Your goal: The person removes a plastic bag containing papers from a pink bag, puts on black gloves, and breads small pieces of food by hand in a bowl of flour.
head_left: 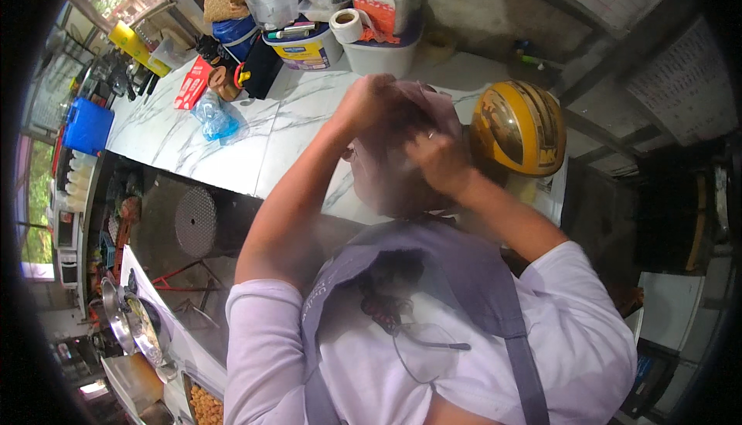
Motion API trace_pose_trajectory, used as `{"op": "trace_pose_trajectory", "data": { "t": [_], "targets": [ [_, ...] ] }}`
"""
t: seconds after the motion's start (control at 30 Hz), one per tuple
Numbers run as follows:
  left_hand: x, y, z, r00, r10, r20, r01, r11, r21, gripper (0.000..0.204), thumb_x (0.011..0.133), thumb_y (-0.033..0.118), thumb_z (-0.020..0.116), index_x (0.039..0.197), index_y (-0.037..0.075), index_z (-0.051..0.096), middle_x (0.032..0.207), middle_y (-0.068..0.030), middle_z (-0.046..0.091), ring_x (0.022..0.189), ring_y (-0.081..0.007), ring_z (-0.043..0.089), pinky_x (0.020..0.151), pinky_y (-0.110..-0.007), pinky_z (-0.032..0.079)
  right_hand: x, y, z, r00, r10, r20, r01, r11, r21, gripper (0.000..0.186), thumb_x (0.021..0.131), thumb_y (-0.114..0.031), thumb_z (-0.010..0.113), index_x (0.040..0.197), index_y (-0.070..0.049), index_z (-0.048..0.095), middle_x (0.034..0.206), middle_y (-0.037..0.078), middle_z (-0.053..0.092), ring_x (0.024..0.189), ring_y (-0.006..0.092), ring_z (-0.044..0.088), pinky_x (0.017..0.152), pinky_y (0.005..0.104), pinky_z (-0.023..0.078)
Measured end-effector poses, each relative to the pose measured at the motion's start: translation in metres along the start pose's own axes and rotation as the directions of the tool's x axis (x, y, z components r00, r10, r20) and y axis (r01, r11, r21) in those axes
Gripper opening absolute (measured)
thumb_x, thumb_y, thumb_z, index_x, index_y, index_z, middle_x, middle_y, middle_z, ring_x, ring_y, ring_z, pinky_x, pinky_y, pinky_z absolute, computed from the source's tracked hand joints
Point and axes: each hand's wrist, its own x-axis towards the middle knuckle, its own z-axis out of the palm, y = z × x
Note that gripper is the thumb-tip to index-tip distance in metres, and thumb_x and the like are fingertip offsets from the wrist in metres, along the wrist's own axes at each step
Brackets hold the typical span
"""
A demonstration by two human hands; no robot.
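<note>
Your apron is sitting closest to the lens, with the white shirt showing around it and glasses hanging at the neck. Straight ahead of your chest, the mauve bag is standing out over the front edge of the worktop, toward its right end. Can't tell from this angle whether the worktop is carrying its weight or you're holding it up.

Imo everything's hinging on how the bag is lying between your hands. Its long axis is running roughly away from you, bottom end toward your belly, top end pointing at the back edge. Your left hand is grasping the bag up at that far end, on its left side, so that arm is stretching out more. Your right hand is working closer in: fingers are curling against the right side, seemingly pinching the fabric by the dark fold in the middle. It's a bit blurry, so I'm not swearing to how firm that pinch is. Basically the bag is lying to the right of your left hand and to the left of your right one, and the right is being the nearer one to your body.

Btw, the yellow helmet is resting just beside your right hand, near the worktop's right edge.
</note>
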Motion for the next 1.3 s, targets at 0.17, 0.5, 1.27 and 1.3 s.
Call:
{"op": "trace_pose_trajectory", "data": {
  "t": [0.17,0.5,1.27,1.3],
  "targets": [
    [0.001,0.033,-0.014,0.993,0.089,-0.078,-0.091,0.996,-0.015,0.012,0.076,0.011,0.057,0.085,0.002,0.058,0.082,-0.0216,0.06,0.082,-0.0412,0.056,0.068,-0.043,0.046,0.035,0.014,-0.036,0.988,-0.064,0.143,0.066,0.998,-0.008,0.031,0.077,-0.007,0.05,0.106,-0.008,0.061,0.102,0.017,0.059,0.095,0.0289,0.059,0.085,0.0369,0.047],
    [0.018,0.073,-0.001,0.979,0.197,-0.06,-0.199,0.98,-0.017,0.018,0.074,0.009,0.057,0.09,0.004,0.062,0.085,-0.0208,0.061,0.085,-0.0386,0.058,0.07,-0.042,0.047,0.058,0.065,-0.009,0.977,0.093,0.192,-0.087,0.995,-0.04,0.037,0.078,-0.011,0.054,0.114,-0.004,0.053,0.117,0.018,0.052,0.109,0.0319,0.05,0.097,0.0399,0.036],
    [-0.031,-0.028,0.009,0.773,-0.623,-0.121,0.121,0.331,-0.936,0.035,0.078,0.0,0.048,0.113,0.007,0.046,0.093,-0.0144,0.055,0.073,-0.0248,0.059,0.059,-0.036,0.054,0.068,0.109,-0.054,0.546,-0.175,0.819,0.329,0.944,-0.017,0.042,0.075,-0.024,0.064,0.112,-0.007,0.052,0.097,0.016,0.062,0.097,0.0299,0.057,0.098,0.049,0.032],
    [-0.018,-0.019,-0.008,0.771,-0.637,-0.017,0.093,0.139,-0.986,0.029,0.08,0.0,0.047,0.108,0.008,0.049,0.088,-0.0112,0.054,0.066,-0.0206,0.058,0.054,-0.034,0.055,0.062,0.112,-0.061,0.473,-0.119,0.873,0.327,0.944,-0.049,0.043,0.074,-0.024,0.066,0.111,-0.007,0.054,0.094,0.017,0.063,0.096,0.0312,0.057,0.1,0.0482,0.029]
  ]
}}
